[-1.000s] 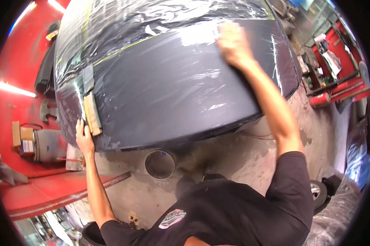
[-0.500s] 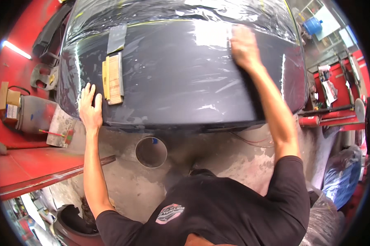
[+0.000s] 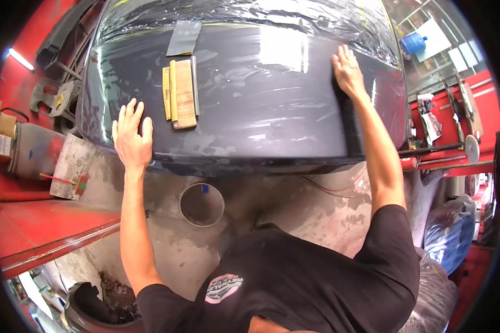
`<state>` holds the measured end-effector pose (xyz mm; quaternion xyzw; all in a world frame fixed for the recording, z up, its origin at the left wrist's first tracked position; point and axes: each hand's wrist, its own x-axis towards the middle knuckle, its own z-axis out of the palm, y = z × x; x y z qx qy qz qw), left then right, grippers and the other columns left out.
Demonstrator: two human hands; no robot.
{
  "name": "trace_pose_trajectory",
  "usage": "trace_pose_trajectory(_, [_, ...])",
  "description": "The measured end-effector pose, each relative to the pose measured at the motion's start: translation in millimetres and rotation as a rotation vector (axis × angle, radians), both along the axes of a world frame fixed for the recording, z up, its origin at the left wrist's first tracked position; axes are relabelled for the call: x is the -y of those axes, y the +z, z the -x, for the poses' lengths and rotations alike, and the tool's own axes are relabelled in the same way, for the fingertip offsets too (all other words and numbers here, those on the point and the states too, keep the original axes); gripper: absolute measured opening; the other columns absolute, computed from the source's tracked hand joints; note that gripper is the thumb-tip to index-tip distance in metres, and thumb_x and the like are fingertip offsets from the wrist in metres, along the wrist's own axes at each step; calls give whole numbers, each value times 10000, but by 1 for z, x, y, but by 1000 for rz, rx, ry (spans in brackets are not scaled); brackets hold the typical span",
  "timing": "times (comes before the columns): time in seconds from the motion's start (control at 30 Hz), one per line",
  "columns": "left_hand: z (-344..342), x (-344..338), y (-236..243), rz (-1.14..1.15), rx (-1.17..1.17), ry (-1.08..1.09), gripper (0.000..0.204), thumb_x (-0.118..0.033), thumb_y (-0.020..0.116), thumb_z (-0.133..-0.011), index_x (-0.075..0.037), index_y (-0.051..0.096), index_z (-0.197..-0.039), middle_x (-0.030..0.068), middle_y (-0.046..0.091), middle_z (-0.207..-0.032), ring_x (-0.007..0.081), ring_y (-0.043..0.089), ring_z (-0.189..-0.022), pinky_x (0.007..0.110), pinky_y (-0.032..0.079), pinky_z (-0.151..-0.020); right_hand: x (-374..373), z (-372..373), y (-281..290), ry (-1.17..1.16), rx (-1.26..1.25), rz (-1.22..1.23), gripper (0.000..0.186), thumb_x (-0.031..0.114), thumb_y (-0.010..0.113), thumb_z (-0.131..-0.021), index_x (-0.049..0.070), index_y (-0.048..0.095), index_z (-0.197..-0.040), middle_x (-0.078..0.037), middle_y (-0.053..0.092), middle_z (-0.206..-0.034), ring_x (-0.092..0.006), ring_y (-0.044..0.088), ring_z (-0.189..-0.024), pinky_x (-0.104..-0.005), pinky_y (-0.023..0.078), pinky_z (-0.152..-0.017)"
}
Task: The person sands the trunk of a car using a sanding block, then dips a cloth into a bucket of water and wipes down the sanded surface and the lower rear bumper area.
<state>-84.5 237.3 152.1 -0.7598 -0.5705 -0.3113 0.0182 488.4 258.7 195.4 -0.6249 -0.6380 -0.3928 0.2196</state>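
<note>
A dark grey car panel (image 3: 261,122), smooth with lighter dull patches and streaks, spreads in front of me. My left hand (image 3: 132,139) rests on its near left edge, fingers stretched out and thumb apart, holding nothing. Far to the right, my right hand (image 3: 348,72) lies flat on the panel with extended fingers, also holding nothing. Between them, closer to the left hand, a wooden block (image 3: 185,97) lies beside narrow yellow strips (image 3: 170,91), with a thin grey piece along its other side. Just beyond sits a flat grey sheet (image 3: 184,38) with a yellowish edge.
Clear plastic film (image 3: 250,11) covers the car beyond the panel. A round bucket (image 3: 201,204) stands on the concrete floor below the near edge. At left is a red bench (image 3: 50,222); at right, a red rack (image 3: 449,116) with tools and a plastic-wrapped blue item (image 3: 449,233).
My right hand has moved right and slightly nearer, and is no longer blurred. My left hand stays at the near left edge. The view has shifted; the block and grey sheet appear farther right.
</note>
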Motion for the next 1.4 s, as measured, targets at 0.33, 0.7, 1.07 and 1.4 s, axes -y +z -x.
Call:
trace_pose_trajectory(0.33, [26,-20,16,15,49,-81,272,-150,634,-930,-20,751,-1139,114,689,-1316,284,595,-1274,405,438,-1091,-45,240,-5,552,-180,475,394,271,524,-1002,-37,582,-1240,-229,527,-1412,-365,485,-1323,-464,372,-1124])
trace_pose_trajectory(0.7, [-3,-25,3,114,-101,18,566,-405,540,-1003,-184,492,-1522,40,414,-1619,340,307,-1524,590,175,-1236,24,177,-26,199,-81,441,335,184,504,-980,-1,648,-1219,-288,433,-1540,-431,373,-1464,-505,283,-1229])
trace_pose_trajectory(1.07, [-8,-31,-3,107,-102,27,574,-437,528,-1011,-184,500,-1525,18,399,-1631,341,314,-1522,621,170,-1225,193,-95,-30,-319,-406,448,470,258,454,-1052,-69,531,-1381,-301,465,-1499,-419,385,-1448,-480,298,-1218])
trace_pose_trajectory(1.4, [24,-41,-15,129,-149,19,576,-452,505,-1032,-195,469,-1546,25,382,-1643,350,291,-1530,627,144,-1224,82,265,-17,545,-281,616,377,270,510,-1005,-23,592,-1226,-229,528,-1397,-357,472,-1323,-466,356,-1141])
